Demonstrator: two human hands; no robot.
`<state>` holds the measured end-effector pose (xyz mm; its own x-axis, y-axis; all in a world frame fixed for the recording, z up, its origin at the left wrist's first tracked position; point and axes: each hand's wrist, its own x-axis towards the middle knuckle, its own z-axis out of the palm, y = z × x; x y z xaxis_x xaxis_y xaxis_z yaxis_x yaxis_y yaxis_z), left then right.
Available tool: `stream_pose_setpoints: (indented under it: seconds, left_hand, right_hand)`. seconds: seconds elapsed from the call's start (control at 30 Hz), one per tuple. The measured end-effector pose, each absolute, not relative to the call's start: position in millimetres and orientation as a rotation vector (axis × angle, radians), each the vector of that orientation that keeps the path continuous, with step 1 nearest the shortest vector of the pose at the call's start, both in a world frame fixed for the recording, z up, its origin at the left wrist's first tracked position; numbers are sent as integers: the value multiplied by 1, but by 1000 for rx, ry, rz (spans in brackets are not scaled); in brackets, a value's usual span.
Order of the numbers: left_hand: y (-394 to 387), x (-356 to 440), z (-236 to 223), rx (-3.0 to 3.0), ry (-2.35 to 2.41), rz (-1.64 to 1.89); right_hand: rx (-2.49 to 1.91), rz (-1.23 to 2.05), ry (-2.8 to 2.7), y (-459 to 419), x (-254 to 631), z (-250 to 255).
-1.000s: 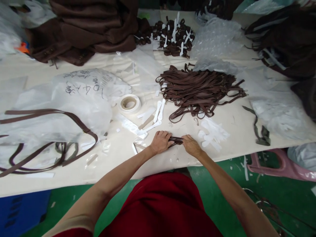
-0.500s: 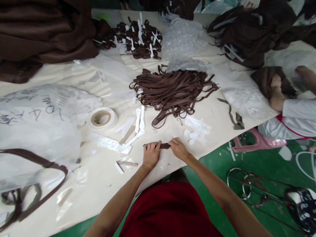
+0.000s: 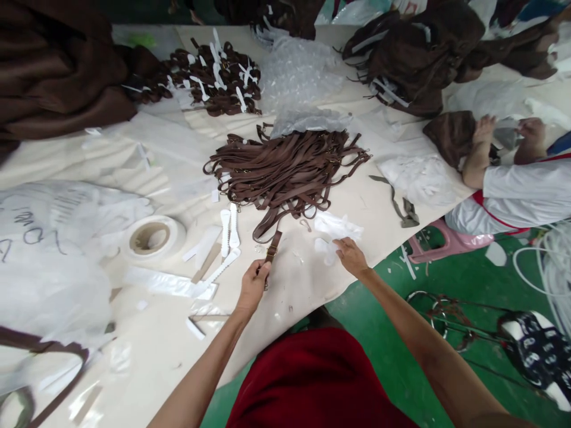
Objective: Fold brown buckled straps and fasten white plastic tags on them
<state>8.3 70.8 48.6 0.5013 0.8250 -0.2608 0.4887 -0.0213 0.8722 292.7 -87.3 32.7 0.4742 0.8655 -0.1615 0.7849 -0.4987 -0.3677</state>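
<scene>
My left hand (image 3: 253, 285) is closed on the end of a folded brown strap (image 3: 272, 248), which points up towards the heap of brown straps (image 3: 285, 169) in the middle of the cream table (image 3: 169, 345). My right hand (image 3: 350, 255) has let go of the strap and reaches over the small white plastic pieces (image 3: 332, 229) to the right, fingers bent down onto them. Whether it grips one I cannot make out.
A tape roll (image 3: 154, 236) and white toothed strips (image 3: 228, 229) lie left of my hands. Bundled straps with white ties (image 3: 214, 77) and bubble wrap (image 3: 298, 71) sit farther back. Another person's hands (image 3: 504, 139) work at the right edge. A pink stool (image 3: 446, 244) stands below.
My right hand released the strap and moved right to the white pieces. My left hand turned the strap from lying across to pointing away. The view swung right.
</scene>
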Motion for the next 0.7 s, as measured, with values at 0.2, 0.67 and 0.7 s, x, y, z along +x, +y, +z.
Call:
stream_pose_setpoints:
  seconds: [0.2,0.67,0.7]
  left_hand:
    - [35,27,77,1121,1064,429]
    - [37,60,115,816,1014,585]
    - [37,64,118,828,1010,588]
  right_hand:
    - [-2339,673,-1422,-64,308,36]
    - [-1545,643,-715,-17,361,86]
    - [-1463,675,-606,-14,360,91]
